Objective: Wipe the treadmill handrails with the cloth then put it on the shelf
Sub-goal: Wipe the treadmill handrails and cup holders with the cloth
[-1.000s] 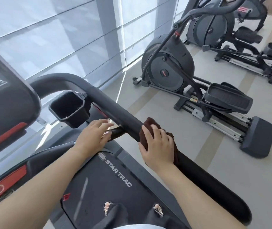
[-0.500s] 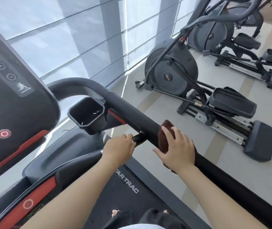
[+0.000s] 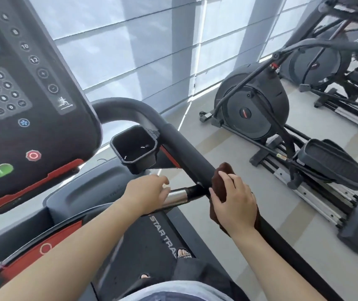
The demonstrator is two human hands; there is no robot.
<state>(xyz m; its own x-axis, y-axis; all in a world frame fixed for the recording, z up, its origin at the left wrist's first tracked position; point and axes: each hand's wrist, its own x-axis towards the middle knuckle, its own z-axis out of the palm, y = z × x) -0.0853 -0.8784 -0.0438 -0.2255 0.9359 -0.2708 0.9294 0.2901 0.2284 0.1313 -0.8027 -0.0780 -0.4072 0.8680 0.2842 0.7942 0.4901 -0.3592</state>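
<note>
Head view. The right hand [image 3: 233, 205] is pressed down over a dark brown cloth [image 3: 220, 181], which is wrapped on the black right handrail [image 3: 186, 148] of the treadmill; the fingers are curved around cloth and rail, so the grip is closed on the cloth. The cloth is seen bunched above the fingertips and hanging below the wrist, just past the junction where a short silver cross-grip [image 3: 177, 196] meets the rail. The left hand [image 3: 146, 195] is laid on that silver bar with the fingers loosely spread and only partly curled; nothing is held in it. The two hands are near each other but apart.

Above the cloth, the rail is bare up to its bend, where it is bordered on the inner side by an open black cup holder [image 3: 135, 149]. The console [image 3: 28, 101] is located at the left, its lower edge well clear of both hands. Below the hand, the rail runs uncovered toward the lower right edge of the frame. The belt deck [image 3: 152, 242] is seen beneath the arms, with sandalled feet on it.

To the right of the rail, a strip of open floor [image 3: 228, 213] is noted between the treadmill and an elliptical trainer [image 3: 254, 105]; a second such machine stands behind it. Blinds [image 3: 152, 51] cover the window wall ahead.
</note>
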